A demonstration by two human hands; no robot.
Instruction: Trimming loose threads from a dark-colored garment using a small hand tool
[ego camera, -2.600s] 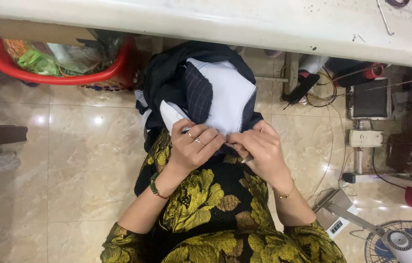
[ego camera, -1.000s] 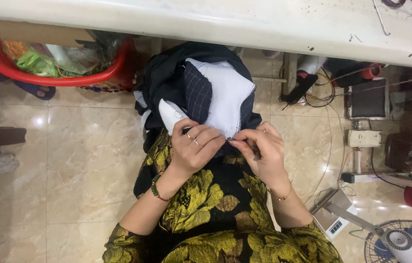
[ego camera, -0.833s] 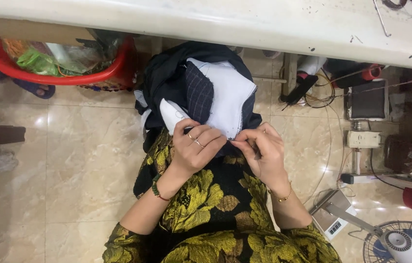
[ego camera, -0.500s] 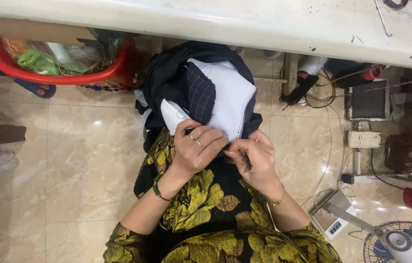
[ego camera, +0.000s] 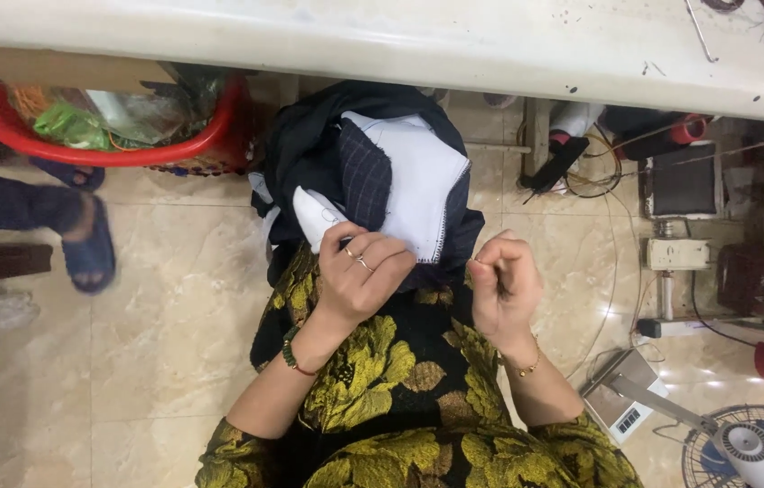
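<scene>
At the far left a foot in a blue sandal (ego camera: 88, 253) stands on the beige floor (ego camera: 174, 343); it belongs to another person. Above it a red basket (ego camera: 111, 126) with plastic bags sits under the edge of the white table (ego camera: 400, 45). The dark garment (ego camera: 346, 154) with its white lining (ego camera: 414, 185) lies on the person's lap, just below the table edge. The left hand (ego camera: 364, 276) grips the lower edge of the garment, the fingers curled around the cloth. The right hand (ego camera: 504, 289) is just beside it, apart from the cloth, with the fingertips pinched together; what they hold is too small to tell. Both wrists rest over the black and yellow dress (ego camera: 382, 398). To the right, cables and a grey box (ego camera: 682, 181) lie on the floor, and a fan (ego camera: 753, 447) is in the lower corner.
</scene>
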